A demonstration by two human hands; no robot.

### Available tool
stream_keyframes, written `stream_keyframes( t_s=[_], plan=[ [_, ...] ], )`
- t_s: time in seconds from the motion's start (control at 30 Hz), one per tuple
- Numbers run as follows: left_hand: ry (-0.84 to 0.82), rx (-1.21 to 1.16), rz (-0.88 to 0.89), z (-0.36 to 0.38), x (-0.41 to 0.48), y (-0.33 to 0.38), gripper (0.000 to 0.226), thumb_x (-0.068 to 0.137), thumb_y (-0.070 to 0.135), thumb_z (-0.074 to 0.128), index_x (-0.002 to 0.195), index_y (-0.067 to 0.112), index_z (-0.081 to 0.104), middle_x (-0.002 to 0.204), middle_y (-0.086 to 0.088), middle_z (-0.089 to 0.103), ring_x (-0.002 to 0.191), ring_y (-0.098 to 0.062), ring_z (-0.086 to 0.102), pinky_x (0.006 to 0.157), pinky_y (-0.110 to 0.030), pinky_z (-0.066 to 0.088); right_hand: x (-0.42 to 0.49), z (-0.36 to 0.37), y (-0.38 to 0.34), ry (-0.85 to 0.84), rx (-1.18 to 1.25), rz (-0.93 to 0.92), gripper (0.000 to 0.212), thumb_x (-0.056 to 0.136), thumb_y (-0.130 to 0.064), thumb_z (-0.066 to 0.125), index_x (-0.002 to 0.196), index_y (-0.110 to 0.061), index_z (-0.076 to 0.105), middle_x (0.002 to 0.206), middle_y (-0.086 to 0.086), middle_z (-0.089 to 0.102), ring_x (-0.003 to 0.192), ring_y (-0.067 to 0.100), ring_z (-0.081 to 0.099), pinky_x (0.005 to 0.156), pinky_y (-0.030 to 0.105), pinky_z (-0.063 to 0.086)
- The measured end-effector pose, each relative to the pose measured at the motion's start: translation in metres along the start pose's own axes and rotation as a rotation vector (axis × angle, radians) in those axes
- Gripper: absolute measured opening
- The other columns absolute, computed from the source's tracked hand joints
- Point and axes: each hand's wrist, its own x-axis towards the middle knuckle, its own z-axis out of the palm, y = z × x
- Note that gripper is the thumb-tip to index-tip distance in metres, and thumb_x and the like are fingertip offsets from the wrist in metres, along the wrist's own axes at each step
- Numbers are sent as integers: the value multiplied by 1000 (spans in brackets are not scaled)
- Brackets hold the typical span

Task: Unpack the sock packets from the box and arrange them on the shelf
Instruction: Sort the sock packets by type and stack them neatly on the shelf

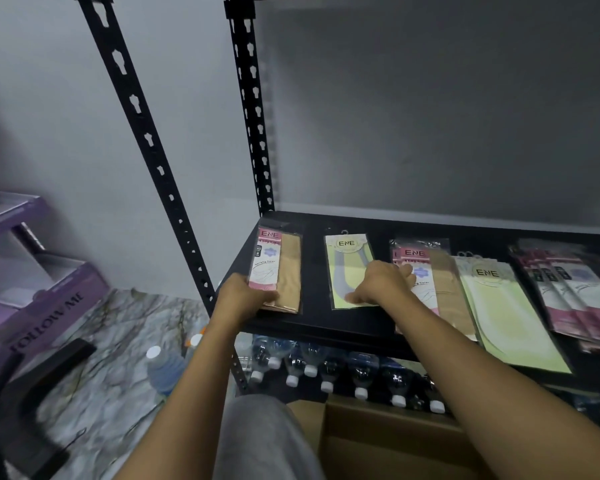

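Pink-headed packet [276, 268] under my left hand [246, 299]: "ENE" on the top band; the smaller print below is too blurred to read.
Yellow packet [349, 268] under my right hand [381, 282]: "ENE" on a round badge.
Second pink-headed packet [420, 268]: "ENE" on the top band.
Large yellow packet [503, 306]: "ENE" on a round badge.
Purple box [49, 306] on the floor: "FOLLOW ME", seen upside down.

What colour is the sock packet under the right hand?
Pale yellow-green with a grey sock shape, in the head view: the packet lies on the shelf under the right hand.
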Motion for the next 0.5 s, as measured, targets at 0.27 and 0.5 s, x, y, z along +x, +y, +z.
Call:
stream_keyframes(
  t_s=[0.27,0.5],
  plan=[
    [-9,-335,-53,-4,-11,-12,17,88,13,70,97,9,57,108,-13,67,91,-27,68,65,-33,59,3,-11,4,22,351,36,38,77,-29,74,102,-8,56,110,10,59,109,31,50,78,35,43],
    [-20,-554,-60,-1,-29,-17,25,87,4,70,107,0,56,106,-18,68,90,-32,71,59,-32,62,-18,-10,26,72,726,-31,8,82,-9,65,87,-2,66,81,7,63,69,20,56,68,31,48]
  ],
)
